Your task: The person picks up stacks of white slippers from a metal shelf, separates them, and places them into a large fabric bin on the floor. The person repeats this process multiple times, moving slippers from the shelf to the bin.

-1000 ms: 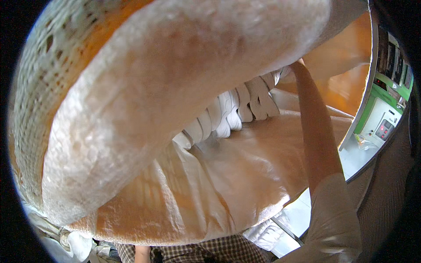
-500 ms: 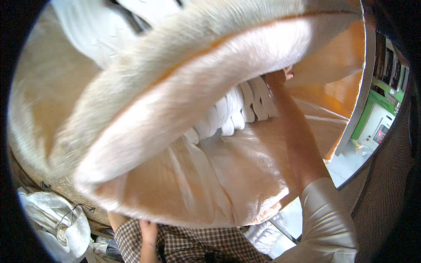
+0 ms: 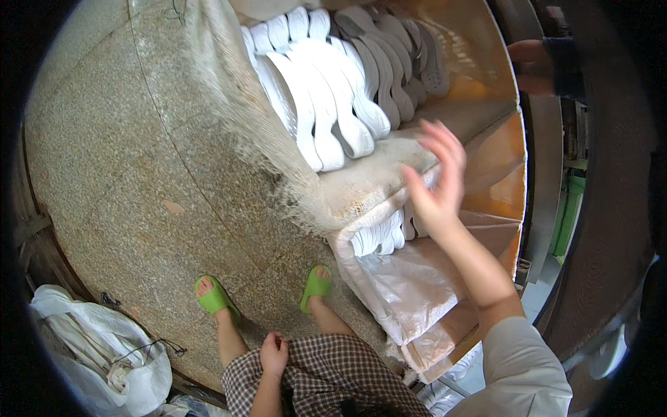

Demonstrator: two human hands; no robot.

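My right hand [image 3: 438, 177] is raised in front of a cloth-lined rack, its fingers spread and slightly blurred, holding nothing. Just beyond it, the upper pouch [image 3: 389, 174] bears a row of white shoe soles [image 3: 323, 104] standing on edge, with greyer, shaded soles [image 3: 399, 62] farther right. Below the pouch's furry edge, a lower pouch [image 3: 424, 285] contains more white soles [image 3: 379, 236], partly hidden by the cloth. My left hand [image 3: 274, 353] rests low against my checked garment [image 3: 319, 368], fingers curled with nothing visible in them.
Another person's hand [image 3: 531, 66] with a dark sleeve is at the rack's far right. Speckled stone floor [image 3: 139, 174] lies to the left, under my green slippers [image 3: 217, 299]. A white sack [image 3: 104, 354] sits at the lower left. Green equipment [image 3: 566, 215] shows at right.
The large pale cloth fold that filled the view has dropped, uncovering the upper soles and the floor. My right hand has come out of the lower pouch; my left hand has left the cloth's edge.
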